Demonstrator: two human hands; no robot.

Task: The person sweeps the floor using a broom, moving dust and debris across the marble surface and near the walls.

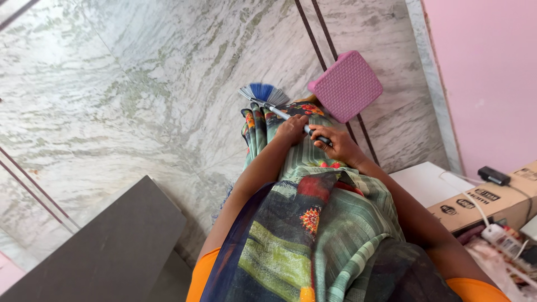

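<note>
Both hands gripped the broom handle (pixel 291 118), left hand (pixel 292 130) ahead, right hand (pixel 335 142) behind. Blue bristles (pixel 264 93) fanned over the marble floor (pixel 140 100), beside a pink stool (pixel 347 85).

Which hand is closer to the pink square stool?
Right. The right hand grips the broom handle just below the pink stool; the left hand holds the handle farther left, nearer the blue bristles.

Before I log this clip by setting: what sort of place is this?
Probably a room in a home: marble floor, pink wall, a pink stool, and both hands holding a broom.
</note>
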